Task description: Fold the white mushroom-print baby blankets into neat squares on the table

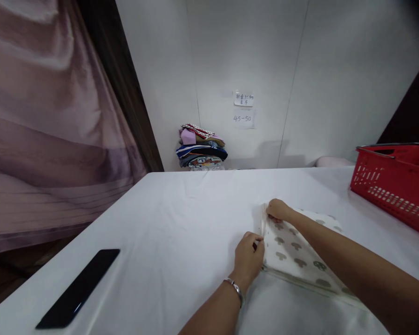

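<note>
A folded white cloth with a mushroom print (pixel 289 251) lies on the white-covered table, right of the middle. My left hand (pixel 248 255), with a silver bracelet at the wrist, pinches the cloth's left edge near its front corner. Farther back along that same edge, my right hand (pixel 278 210) has its fingers closed on the cloth by the far left corner. The right forearm crosses above the print and hides part of it. Several layers show at the cloth's front edge.
A black flat slab (pixel 78 288) lies at the table's front left. On the right stands a red plastic basket (pixel 393 186). A stack of folded fabrics (pixel 202 146) rises behind the table, near paper notes (pixel 244 109) on the wall. A pinkish curtain (pixel 52 121) hangs at left.
</note>
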`<state>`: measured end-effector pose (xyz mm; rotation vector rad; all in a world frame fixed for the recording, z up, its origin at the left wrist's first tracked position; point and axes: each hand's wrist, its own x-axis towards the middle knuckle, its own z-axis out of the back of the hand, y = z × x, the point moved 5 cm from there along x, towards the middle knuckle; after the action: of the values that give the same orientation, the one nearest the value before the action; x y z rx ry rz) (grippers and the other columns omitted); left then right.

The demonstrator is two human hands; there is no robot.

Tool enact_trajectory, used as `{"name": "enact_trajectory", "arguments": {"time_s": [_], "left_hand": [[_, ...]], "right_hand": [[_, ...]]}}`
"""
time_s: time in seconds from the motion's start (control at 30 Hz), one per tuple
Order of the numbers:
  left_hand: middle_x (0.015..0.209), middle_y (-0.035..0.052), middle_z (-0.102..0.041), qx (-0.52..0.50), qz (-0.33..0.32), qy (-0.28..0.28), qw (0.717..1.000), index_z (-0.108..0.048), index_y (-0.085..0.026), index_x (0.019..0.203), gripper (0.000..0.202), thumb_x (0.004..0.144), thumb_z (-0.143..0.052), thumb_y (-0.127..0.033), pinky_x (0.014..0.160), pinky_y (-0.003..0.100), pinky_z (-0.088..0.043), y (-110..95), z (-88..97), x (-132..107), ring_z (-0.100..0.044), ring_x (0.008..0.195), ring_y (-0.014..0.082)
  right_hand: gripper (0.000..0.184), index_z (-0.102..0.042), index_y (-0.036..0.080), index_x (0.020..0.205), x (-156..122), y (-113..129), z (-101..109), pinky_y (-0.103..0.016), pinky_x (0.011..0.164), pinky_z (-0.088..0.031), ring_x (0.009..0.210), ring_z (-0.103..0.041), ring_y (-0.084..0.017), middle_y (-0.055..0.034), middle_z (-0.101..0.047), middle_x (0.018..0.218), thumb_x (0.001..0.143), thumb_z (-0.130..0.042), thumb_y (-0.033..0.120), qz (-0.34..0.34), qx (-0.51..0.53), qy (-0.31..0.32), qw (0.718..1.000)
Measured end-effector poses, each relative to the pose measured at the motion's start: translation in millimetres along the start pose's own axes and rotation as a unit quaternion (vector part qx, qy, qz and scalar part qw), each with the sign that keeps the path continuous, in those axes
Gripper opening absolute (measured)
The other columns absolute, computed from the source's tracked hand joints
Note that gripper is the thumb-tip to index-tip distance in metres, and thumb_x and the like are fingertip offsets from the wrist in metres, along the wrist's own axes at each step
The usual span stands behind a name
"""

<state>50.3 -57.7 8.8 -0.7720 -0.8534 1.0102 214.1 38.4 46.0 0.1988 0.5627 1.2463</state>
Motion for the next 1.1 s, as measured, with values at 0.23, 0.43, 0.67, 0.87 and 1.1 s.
{"name": "enact_trajectory", "arguments": {"time_s": [0.23,0.43,0.67,0.87,1.1], "left_hand": [[0.091,0.001,-0.057,0.022,0.005,0.005,1.0,-0.061,-0.021,0.092,0.019,0.081,-0.046,-0.024,0.073,0.025,-0.041,1.3,-2.3,-0.9,-0.053,0.079,0.0129],[0.089,0.001,-0.055,-0.001,-0.006,0.017,1.0,-0.062,-0.021,0.092,0.021,0.083,-0.046,-0.032,0.071,0.024,-0.04,-5.8,-1.2,-2.5,-0.053,0.075,0.012],[0.089,0.0,-0.053,0.001,0.005,0.031,1.0,-0.06,-0.021,0.091,0.019,0.077,-0.055,-0.033,0.067,0.023,-0.04,-4.7,-2.8,-2.6,-0.051,0.072,0.0111],[0.083,-0.0003,-0.054,0.024,0.018,0.039,0.999,-0.061,-0.021,0.086,0.016,0.076,-0.054,-0.032,0.067,0.024,-0.038,-4.7,-3.1,-1.7,-0.05,0.073,0.0121],[0.085,0.0003,-0.057,0.044,0.042,0.054,0.997,-0.06,-0.02,0.087,0.023,0.076,-0.055,-0.04,0.067,0.025,-0.038,-6.0,-2.3,-1.4,-0.051,0.075,0.014]], "right_hand": [[0.027,-0.055,0.013,0.055,-1.4,0.7,1.3,-0.02,0.045,-0.042,0.044,-0.054,-0.009,-0.0005,-0.058,0.049,0.081,-0.05,0.018,-0.002,0.069,0.026,0.997],[0.025,-0.06,0.012,0.087,1.8,3.4,-7.2,-0.025,0.057,-0.049,0.061,-0.057,-0.009,-0.001,-0.062,0.077,0.088,-0.05,0.036,-0.032,0.079,0.056,0.995],[0.025,-0.058,0.013,0.099,-2.3,5.5,-11.3,-0.028,0.063,-0.051,0.072,-0.059,-0.012,-0.0038,-0.061,0.09,0.088,-0.051,0.034,-0.048,0.088,0.065,0.993],[0.026,-0.057,0.013,0.104,-5.2,7.2,-15.0,-0.031,0.068,-0.051,0.078,-0.059,-0.014,-0.0055,-0.06,0.097,0.088,-0.051,0.033,-0.058,0.097,0.07,0.991],[0.026,-0.058,0.014,0.102,-4.5,5.2,-13.5,-0.031,0.067,-0.051,0.076,-0.059,-0.013,-0.0047,-0.061,0.095,0.088,-0.051,0.035,-0.048,0.118,0.063,0.99]]}}
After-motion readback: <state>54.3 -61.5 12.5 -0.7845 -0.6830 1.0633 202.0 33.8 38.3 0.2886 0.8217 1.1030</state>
